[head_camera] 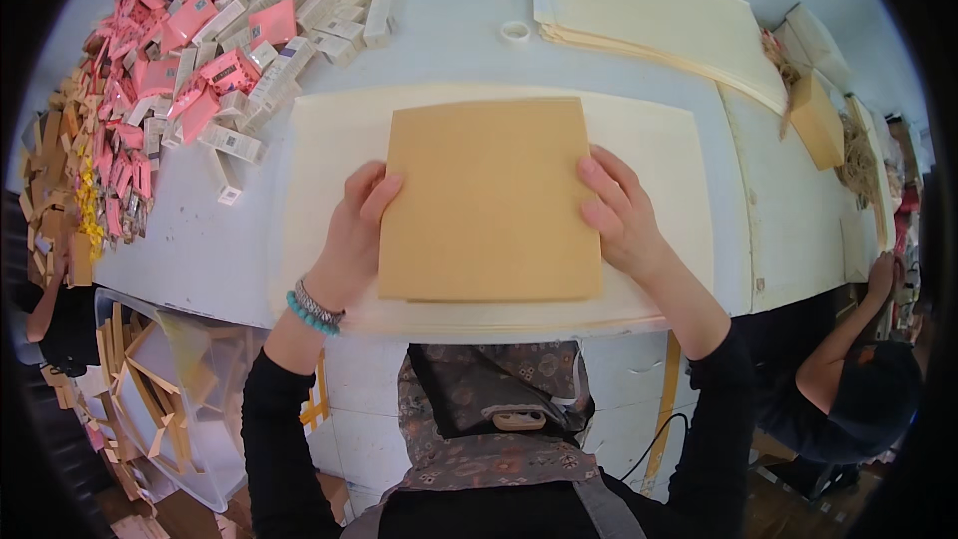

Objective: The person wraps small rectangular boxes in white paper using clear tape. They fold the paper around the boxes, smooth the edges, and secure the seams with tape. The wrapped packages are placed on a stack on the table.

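Note:
Between my two hands is a flat, square brown cardboard box (490, 202), its broad plain face turned up. My left hand (359, 213) grips its left edge, the thumb lying on the near face. On the right edge my right hand (621, 206) has its fingers over the side. The box is above a large cream paper sheet (329, 142), apparently the top of a stack, spread on the white table (449, 0). Whether the box rests on the sheet or is slightly lifted, I cannot tell. Its underside is hidden.
Small white cartons (281, 75) and pink packets (198, 19) are heaped at the back left. A tape roll (515, 31) lies near a cream sheet stack (644, 0). A brown box (817, 120) stands at right. A clear plastic bin (213, 404) holds cardboard at lower left. Co-workers flank me.

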Motion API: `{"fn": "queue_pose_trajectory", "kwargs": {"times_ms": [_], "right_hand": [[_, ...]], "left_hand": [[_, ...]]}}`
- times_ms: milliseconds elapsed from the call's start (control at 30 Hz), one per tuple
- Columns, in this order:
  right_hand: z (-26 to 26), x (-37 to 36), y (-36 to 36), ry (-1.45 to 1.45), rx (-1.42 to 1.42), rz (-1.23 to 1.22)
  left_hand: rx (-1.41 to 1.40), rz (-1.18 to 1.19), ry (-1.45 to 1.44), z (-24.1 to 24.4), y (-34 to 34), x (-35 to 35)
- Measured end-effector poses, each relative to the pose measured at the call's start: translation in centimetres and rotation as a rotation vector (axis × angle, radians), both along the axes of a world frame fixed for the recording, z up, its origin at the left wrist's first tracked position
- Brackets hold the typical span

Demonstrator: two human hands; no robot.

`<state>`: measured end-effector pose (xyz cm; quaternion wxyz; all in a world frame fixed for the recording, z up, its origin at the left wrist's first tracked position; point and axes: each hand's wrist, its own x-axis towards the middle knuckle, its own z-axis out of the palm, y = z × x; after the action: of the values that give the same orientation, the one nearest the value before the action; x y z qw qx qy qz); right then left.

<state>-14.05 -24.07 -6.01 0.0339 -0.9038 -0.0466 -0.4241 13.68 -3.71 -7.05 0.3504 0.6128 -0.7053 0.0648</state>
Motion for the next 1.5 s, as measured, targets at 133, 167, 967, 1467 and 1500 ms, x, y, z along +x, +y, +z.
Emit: {"fn": "queue_pose_trajectory", "kwargs": {"times_ms": [133,167,967,1467,1500], "right_hand": [[-0.5,-0.5,1.4,0.153,0.346,-0.079],[-0.8,-1.2,1.6,0.248,0.408,-0.072],[-0.4,0.7,6.4,-0.052,1.541,0.035],[-1.2,-13.5,2.8,0.384,0.483,-1.391],[-0.9,-13.8,3.3,0.449,0.501,-1.417]], "left_hand": [[0.177,0.067,0.193,0.7,-0.2,-1.3],[0.211,0.067,0.274,0.6,0.0,-1.5],[0.086,0.041,1.169,-1.2,0.1,-7.2],[0.027,0.127,1.319,-2.1,1.0,-7.4],[0.049,0.136,1.309,-1.8,0.9,-7.5]]}}
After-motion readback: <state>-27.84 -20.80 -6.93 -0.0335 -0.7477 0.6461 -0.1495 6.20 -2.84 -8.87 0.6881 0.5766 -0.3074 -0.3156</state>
